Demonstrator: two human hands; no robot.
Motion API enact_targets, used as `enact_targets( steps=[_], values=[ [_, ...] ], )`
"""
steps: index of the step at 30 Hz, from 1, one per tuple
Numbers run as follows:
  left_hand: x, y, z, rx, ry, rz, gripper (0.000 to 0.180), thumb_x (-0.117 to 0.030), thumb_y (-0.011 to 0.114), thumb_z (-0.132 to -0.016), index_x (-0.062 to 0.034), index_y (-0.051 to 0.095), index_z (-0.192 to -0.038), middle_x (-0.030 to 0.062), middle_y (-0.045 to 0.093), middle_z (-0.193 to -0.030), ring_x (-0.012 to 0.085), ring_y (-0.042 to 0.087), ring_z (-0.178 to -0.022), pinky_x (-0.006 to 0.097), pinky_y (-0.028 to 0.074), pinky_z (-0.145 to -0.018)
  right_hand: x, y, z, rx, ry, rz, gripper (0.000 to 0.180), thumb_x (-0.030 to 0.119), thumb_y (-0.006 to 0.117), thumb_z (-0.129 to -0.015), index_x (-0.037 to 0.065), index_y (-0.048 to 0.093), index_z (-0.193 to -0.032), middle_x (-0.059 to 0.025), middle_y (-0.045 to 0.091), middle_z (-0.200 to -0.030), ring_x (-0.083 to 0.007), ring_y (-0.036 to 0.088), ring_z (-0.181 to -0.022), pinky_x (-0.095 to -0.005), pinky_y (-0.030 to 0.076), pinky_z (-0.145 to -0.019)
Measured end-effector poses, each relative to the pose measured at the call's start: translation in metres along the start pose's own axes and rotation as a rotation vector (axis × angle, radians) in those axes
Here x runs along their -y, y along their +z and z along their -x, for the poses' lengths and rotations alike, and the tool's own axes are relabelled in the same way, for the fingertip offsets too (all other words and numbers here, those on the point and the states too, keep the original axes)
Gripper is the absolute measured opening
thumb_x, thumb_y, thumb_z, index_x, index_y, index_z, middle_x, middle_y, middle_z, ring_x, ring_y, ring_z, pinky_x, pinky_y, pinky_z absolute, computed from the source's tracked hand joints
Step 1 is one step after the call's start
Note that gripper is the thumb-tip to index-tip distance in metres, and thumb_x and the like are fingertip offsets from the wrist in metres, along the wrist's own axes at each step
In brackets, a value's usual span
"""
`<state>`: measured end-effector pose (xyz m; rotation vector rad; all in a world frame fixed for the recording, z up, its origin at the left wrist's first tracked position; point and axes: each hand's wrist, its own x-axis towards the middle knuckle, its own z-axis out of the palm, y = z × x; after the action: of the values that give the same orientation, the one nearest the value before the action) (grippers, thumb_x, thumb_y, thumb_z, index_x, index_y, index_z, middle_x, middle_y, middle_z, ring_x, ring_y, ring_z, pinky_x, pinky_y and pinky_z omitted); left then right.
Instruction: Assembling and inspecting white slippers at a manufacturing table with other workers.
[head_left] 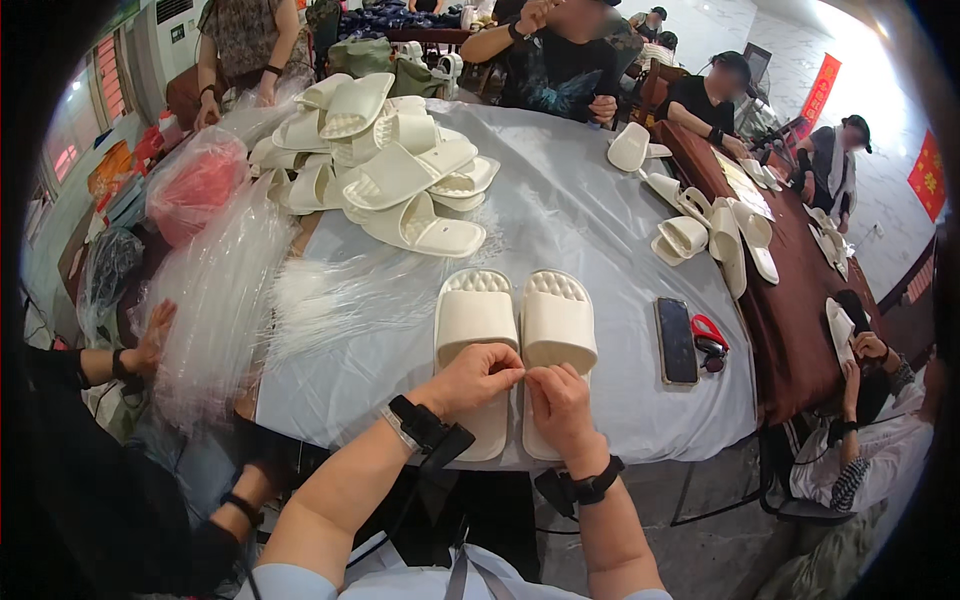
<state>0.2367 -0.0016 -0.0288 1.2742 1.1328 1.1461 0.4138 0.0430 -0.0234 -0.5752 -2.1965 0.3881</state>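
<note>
A pair of cream slide slippers lies side by side on the pale sheet in front of me, toes away from me: the left slipper [477, 318] and the right slipper [560, 335]. Over the left slipper's near part, my left hand [470, 378] is closed in a pinch. My right hand [562, 408] pinches too, above the right slipper. Their fingertips meet in the gap between the slippers. Whatever they pinch is too small to make out. Left of the pair spreads a loose heap of thin, clear-white plastic strands [325, 308].
Beyond the strands rises a slipper pile [400, 165]. A phone [677, 342] and red-handled scissors [709, 335] lie at right. Clear plastic bags [215, 310] cover the left side, near a co-worker's hand [155, 338]. More slippers [715, 235] rest along the brown table [790, 330]. Other people sit around.
</note>
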Motion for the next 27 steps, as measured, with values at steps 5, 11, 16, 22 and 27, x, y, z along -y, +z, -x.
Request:
enact_targets(
  steps=[5,11,16,22,27],
  values=[
    [0.001,-0.003,-0.002,0.032,-0.003,0.029,0.009,-0.010,0.062,-0.091,-0.0009,0.062,-0.092,-0.0009,0.061,-0.083,0.0063,0.054,-0.076,0.021,0.046,-0.069,0.001,-0.002,-0.002,0.015,0.004,-0.053,0.010,-0.003,0.061,-0.078,0.004,0.058,-0.085,-0.0126,0.059,-0.074,-0.0337,0.054,-0.068,-0.0408,0.045,-0.061],
    [0.002,-0.003,-0.005,0.072,-0.025,0.069,0.011,-0.011,0.062,-0.091,-0.0011,0.063,-0.097,-0.0005,0.062,-0.084,0.0066,0.056,-0.078,0.022,0.047,-0.071,0.002,0.000,0.000,-0.033,0.008,-0.059,0.009,-0.004,0.060,-0.080,0.002,0.057,-0.086,-0.0134,0.059,-0.075,-0.0336,0.055,-0.068,-0.0403,0.045,-0.062],
    [0.009,0.000,-0.004,0.047,0.028,0.153,0.016,-0.008,0.062,-0.091,-0.0004,0.062,-0.105,-0.0004,0.061,-0.088,0.0056,0.055,-0.078,0.021,0.047,-0.071,0.003,0.002,0.001,-0.080,0.018,-0.041,0.007,-0.002,0.060,-0.082,0.003,0.058,-0.086,-0.0127,0.060,-0.075,-0.0326,0.056,-0.068,-0.0401,0.044,-0.061],
    [0.007,0.012,0.002,-0.157,0.193,-0.155,0.013,-0.005,0.065,-0.086,0.0001,0.066,-0.098,0.0014,0.062,-0.084,0.0063,0.056,-0.073,0.022,0.047,-0.065,0.004,0.000,0.000,-0.073,-0.048,0.114,0.005,0.004,0.063,-0.081,0.006,0.059,-0.084,-0.0089,0.061,-0.074,-0.0276,0.057,-0.068,-0.0410,0.042,-0.068],
    [0.007,0.012,0.005,-0.197,0.133,-0.017,0.009,-0.005,0.066,-0.085,0.0009,0.067,-0.092,0.0011,0.065,-0.082,0.0059,0.058,-0.075,0.022,0.048,-0.068,0.002,0.000,-0.002,-0.131,-0.085,0.163,0.009,0.005,0.065,-0.079,0.006,0.062,-0.088,-0.0093,0.059,-0.077,-0.0277,0.056,-0.074,-0.0409,0.041,-0.070]
  ],
)
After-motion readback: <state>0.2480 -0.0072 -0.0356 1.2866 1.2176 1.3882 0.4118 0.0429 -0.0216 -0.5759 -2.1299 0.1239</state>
